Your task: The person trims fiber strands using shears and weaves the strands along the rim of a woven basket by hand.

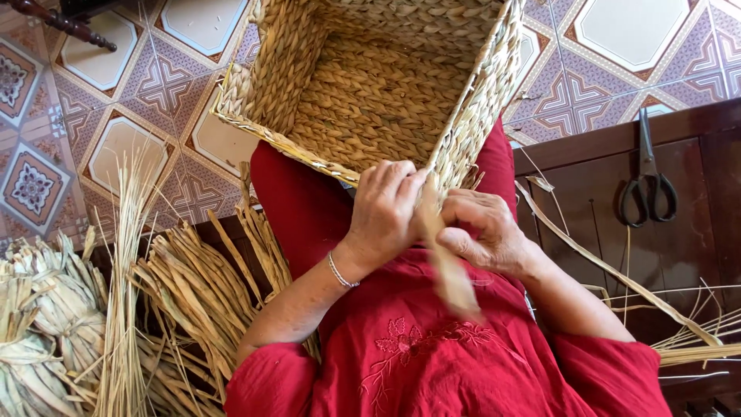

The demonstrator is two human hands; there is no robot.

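Straw-coloured and flat, a dried strand [450, 270] runs between the two hands, its long axis going from the basket rim [432, 174] down toward the person's lap, the free end blurred over the red cloth. The left hand [386, 210] is curled, its fingers bent over the near corner of the rim and pressing the strand's upper part there. The right hand [485, 232] is just beside it, touching it across the strand, fingers closed in a pinch on the same strand a little lower. Both hands sit at the rim's near corner; neither is plainly nearer.

The basket [370, 100] is square, woven of twisted fibre, and rests tilted on the red-clad lap [309, 201] with its open mouth turned up toward the camera, so the inside floor shows. A thin bracelet [340, 274] circles the left wrist.

Further out on the left lie bundles of dried leaves [193, 293], thin stalks [127, 309] and knotted hanks [46, 316]. On the right, on a dark wooden bench [695, 232], lie black scissors [647, 185], well apart from the right hand, and a long loose strip [617, 274] that slants across the bench toward more stalks at the edge. Patterned floor tiles [116, 85] show beyond the basket.
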